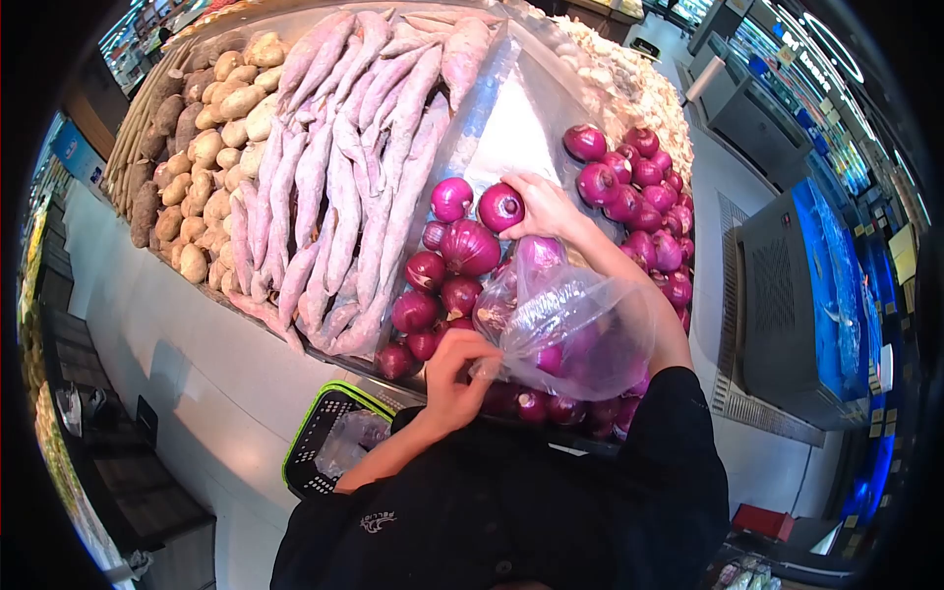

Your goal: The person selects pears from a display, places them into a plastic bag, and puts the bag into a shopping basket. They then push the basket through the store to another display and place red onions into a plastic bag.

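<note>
My right hand (539,205) is closed round a red onion (501,207) at the upper part of the onion pile. Below it, my left hand (458,376) pinches the edge of a clear plastic bag (580,324), whose mouth spreads out toward my right forearm. Purple onions show through the thin plastic, and the bag lies over the heap. Several loose red onions (470,247) sit just left of the bag. More red onions (644,197) are piled to the right of my right arm.
Long pinkish sweet potatoes (339,177) fill the section left of the onions, with potatoes (206,147) beyond them. Garlic (629,69) lies at the back right. A black basket with a green rim (313,418) is at my lower left. A grey freezer case (777,295) stands across the aisle.
</note>
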### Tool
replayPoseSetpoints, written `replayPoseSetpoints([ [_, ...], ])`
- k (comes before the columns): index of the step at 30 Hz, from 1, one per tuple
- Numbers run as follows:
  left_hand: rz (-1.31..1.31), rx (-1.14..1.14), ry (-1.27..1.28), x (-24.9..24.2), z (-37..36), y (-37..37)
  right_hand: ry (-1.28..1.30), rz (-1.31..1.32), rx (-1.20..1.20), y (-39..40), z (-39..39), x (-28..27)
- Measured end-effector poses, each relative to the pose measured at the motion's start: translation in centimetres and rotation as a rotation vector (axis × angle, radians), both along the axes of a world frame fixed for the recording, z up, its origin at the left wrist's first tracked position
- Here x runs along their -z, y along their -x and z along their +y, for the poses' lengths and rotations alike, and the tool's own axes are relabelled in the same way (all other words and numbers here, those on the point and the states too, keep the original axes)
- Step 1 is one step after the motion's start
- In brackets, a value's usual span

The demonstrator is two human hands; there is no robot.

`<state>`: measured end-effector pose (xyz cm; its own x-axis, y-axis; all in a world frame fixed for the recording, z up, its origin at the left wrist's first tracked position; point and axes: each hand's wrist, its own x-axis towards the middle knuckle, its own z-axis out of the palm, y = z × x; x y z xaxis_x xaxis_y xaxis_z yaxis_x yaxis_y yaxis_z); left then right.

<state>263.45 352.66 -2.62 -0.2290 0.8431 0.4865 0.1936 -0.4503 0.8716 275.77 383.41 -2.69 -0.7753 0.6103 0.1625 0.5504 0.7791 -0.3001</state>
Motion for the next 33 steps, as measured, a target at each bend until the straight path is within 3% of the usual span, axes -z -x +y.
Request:
replayPoseSetpoints([
  [3,0.074,-0.055,-0.051,-0.3,0.8,1.0,-0.118,0.104,-0.003,-1.1,-2.1,-2.4],
  [5,0.093,-0.096,-0.052,-0.3,1.1,1.6,-0.066,0.476,0.103,-2.1,-4.1,-5.9],
  [7,0.109,-0.070,-0.051,-0.7,1.1,2.1,0.178,0.817,0.240,-4.2,-7.9,-10.5],
  [9,0.133,-0.043,-0.044,-1.2,1.2,2.2,0.039,1.209,0.213,-6.2,-13.3,-13.7],
  [11,0.113,-0.010,-0.043,-1.5,1.2,2.0,-0.087,0.953,0.018,-9.7,-17.9,-15.2],
  [13,0.126,0.000,-0.056,-1.7,1.4,1.6,0.034,0.550,-0.093,-9.5,-20.9,-16.3],
  [15,0.141,0.016,-0.072,-2.0,1.5,1.2,0.179,0.332,-0.068,-8.9,-21.6,-12.2],
  [16,0.166,0.021,-0.088,-2.2,1.5,1.0,0.177,0.336,-0.052,-9.0,-21.6,-9.9],
  [18,0.192,0.037,-0.110,-2.3,1.7,0.7,0.193,0.070,0.064,-9.4,-21.4,-6.1],
  [25,0.195,0.161,-0.129,-2.0,1.9,-0.1,0.280,-0.138,0.027,-10.6,-21.1,-1.0],
  [32,0.225,0.201,-0.059,-1.6,1.1,-0.6,0.242,0.043,-0.041,-9.9,-20.5,-1.0],
  [33,0.232,0.219,-0.051,-1.5,1.0,-0.5,0.377,-0.086,0.028,-9.3,-20.6,-1.8],
])
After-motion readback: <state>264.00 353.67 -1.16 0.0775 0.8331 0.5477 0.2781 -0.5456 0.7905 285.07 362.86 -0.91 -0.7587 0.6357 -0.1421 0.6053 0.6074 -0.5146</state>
